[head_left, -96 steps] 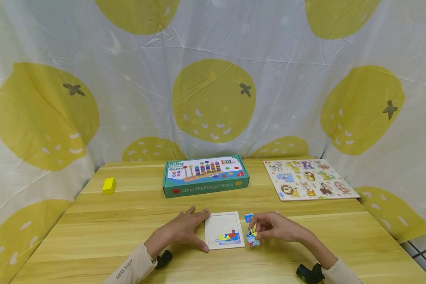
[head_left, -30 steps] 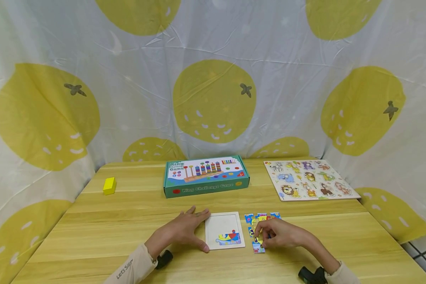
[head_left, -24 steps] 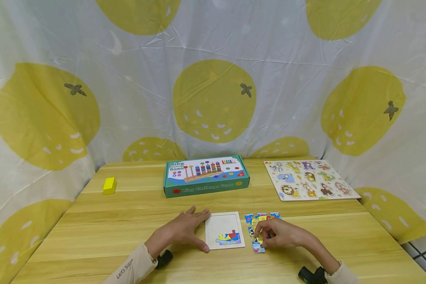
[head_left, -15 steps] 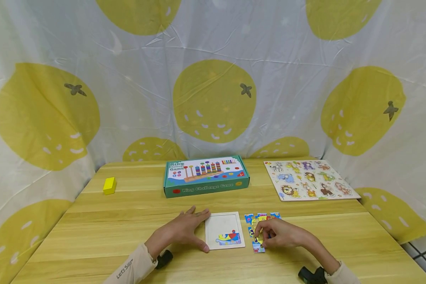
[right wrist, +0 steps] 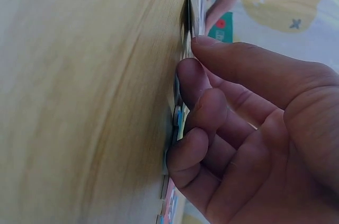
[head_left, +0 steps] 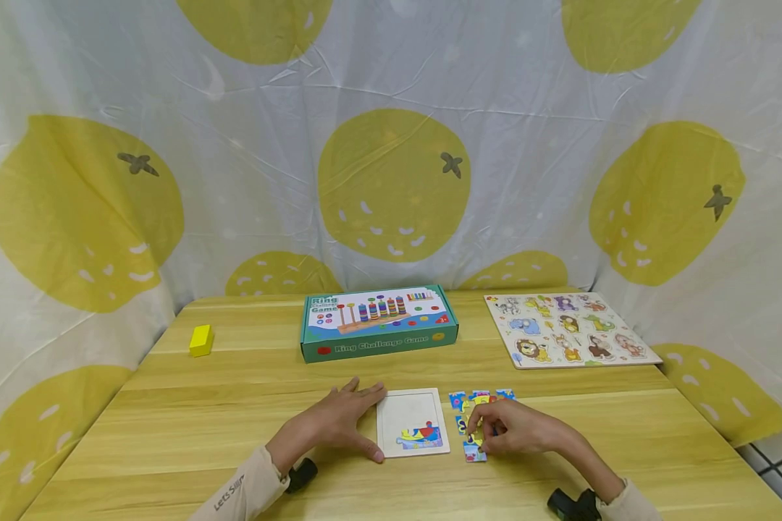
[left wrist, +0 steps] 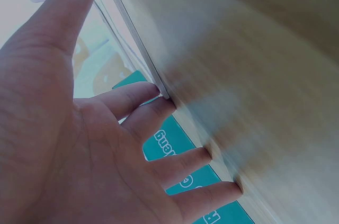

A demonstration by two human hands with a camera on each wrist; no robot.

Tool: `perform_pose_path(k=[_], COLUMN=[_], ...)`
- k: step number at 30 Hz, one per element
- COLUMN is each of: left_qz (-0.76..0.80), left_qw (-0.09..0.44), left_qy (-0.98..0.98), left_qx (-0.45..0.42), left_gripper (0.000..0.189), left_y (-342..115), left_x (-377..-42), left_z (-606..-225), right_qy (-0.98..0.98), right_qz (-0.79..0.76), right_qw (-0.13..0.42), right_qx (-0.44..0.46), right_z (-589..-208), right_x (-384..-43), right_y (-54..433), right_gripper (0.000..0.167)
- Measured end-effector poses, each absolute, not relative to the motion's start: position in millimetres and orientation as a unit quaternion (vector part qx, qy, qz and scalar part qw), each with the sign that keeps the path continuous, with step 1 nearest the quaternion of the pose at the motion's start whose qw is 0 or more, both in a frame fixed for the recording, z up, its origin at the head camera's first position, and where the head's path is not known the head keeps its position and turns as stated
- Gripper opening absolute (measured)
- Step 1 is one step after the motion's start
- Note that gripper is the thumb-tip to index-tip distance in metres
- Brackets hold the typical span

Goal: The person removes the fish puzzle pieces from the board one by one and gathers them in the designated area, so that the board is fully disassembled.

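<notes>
A pale wooden puzzle tray [head_left: 404,409] lies flat before me, with a few joined pieces [head_left: 420,436] in its lower right part, showing yellow, red and blue. My left hand [head_left: 339,420] is spread along the tray's left side, thumb and fingertips touching its edge. To the right of the tray, my right hand [head_left: 515,425] pinches a blue and yellow puzzle piece [head_left: 474,454] between thumb and forefinger. In the right wrist view that piece [right wrist: 192,15] looks tilted off the table. Several loose pieces [head_left: 457,400] lie around those fingers, some partly hidden by the hand.
Behind the tray stands a green Ring Challenge Game box [head_left: 378,325]. An animal puzzle board [head_left: 567,329] lies at the back right, and a yellow block [head_left: 200,341] sits at the far left. A lemon-print curtain [head_left: 391,181] hangs behind the wooden table [head_left: 169,434].
Over about three seconds my right hand and the lower piece have shifted slightly right, showing more loose pieces. In the last second hardly anything moves. The left hand stays put.
</notes>
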State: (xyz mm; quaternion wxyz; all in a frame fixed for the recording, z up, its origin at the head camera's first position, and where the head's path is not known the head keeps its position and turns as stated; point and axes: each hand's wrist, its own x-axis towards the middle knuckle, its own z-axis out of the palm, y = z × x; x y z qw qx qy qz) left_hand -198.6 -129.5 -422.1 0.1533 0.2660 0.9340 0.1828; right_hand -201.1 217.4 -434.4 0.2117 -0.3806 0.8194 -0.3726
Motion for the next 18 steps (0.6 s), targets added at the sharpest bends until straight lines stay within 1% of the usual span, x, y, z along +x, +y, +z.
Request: perform_pose_path(k=[18], left_qz=[0.185], left_qw=[0.156], left_qy=[0.935], left_qx=[0.260], left_gripper=[0.104], left_y=[-129.7], left_x=[-199.4], left_z=[-422.0], right_qy=[0.825], right_qz=[-0.370], right_qw=[0.210], right_qx=[-0.372], right_z=[-433.1], right_x=[-200.9], right_y=[217.2], right_gripper=[0.017])
